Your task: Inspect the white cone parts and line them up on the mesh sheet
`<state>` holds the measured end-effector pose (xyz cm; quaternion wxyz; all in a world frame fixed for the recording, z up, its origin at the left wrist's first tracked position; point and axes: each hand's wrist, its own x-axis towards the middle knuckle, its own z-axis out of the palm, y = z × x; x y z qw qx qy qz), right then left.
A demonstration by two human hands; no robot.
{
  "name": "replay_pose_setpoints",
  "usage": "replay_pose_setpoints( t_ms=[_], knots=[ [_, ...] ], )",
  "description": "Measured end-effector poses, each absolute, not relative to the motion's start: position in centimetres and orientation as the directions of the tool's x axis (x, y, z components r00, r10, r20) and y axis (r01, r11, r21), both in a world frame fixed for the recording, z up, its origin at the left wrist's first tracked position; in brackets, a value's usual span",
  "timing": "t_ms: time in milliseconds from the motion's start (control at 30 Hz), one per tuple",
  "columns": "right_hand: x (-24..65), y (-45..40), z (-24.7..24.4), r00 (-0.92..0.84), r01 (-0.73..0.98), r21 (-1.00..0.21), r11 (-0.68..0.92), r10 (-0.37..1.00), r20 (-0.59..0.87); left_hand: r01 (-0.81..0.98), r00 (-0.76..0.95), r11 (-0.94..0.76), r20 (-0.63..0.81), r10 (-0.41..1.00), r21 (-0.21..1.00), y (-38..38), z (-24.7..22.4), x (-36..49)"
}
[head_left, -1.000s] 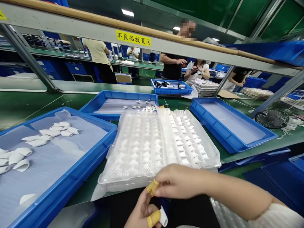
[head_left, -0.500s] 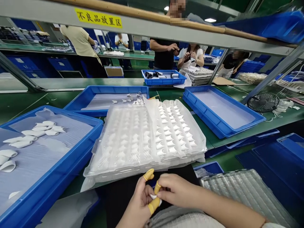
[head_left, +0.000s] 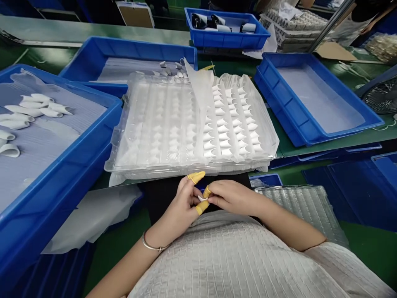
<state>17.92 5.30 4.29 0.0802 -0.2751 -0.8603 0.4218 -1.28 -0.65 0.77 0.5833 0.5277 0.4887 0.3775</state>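
Observation:
Close to my body, just below the tray's front edge, my left hand (head_left: 186, 203) holds a small white piece (head_left: 202, 199) between its fingers, with yellow finger covers on thumb and index finger. My right hand (head_left: 225, 196), also with a yellow cover on a fingertip, pinches the same piece from the right. Beyond them lies a clear plastic tray (head_left: 186, 167) with rows of white curved pieces (head_left: 223, 136). A thin translucent sheet covers its left part; the rows at the right show uncovered.
A blue bin (head_left: 58, 167) with loose white pieces stands at the left. Farther back are another blue bin (head_left: 149, 51) and a small one (head_left: 229, 40). At the right are a blue bin (head_left: 297, 128), a fan (head_left: 383, 95) and, lower, a ribbed clear tray (head_left: 304, 207).
The view has tilted downward, so hands and bins appear higher and more of my shirt shows. Both hands remain together on the white piece.

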Motion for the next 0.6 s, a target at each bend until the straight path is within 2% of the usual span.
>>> replay_pose_setpoints(
  t_ms=[100, 233, 333, 433, 533, 600],
  knots=[
    [18.3, 5.5, 4.0, -0.837, 0.405, -0.778, 0.48, 0.537, -0.104, 0.062, 0.249, 0.164, -0.175, 0.953, 0.984, -0.6, 0.8, -1.1],
    [18.5, 5.8, 3.6, -0.777, 0.439, -0.807, 0.395, 0.617, -0.121, -0.028, 0.227, 0.124, -0.115, 0.967, 0.992, -0.7, 1.0, -0.9],
    [18.5, 5.9, 3.3, -0.773, 0.433, -0.809, 0.398, 0.625, -0.107, -0.032, 0.199, 0.111, -0.102, 0.975, 0.993, -0.6, 1.0, -1.0],
    [18.4, 5.9, 2.3, -0.81, 0.415, -0.816, 0.402, 0.572, -0.131, -0.039, 0.218, 0.231, -0.218, 0.951, 0.972, -0.2, 0.4, -1.1],
    [18.8, 5.8, 0.4, -0.797, 0.481, -0.81, 0.335, 0.552, -0.246, 0.003, 0.219, 0.437, -0.427, 0.877, 0.899, 0.0, -1.0, -1.5],
    [19.4, 5.8, -0.7, -0.765, 0.544, -0.781, 0.307, 0.565, -0.31, 0.051, 0.156, 0.507, -0.509, 0.847, 0.86, -0.2, -2.0, -2.2]
  ],
)
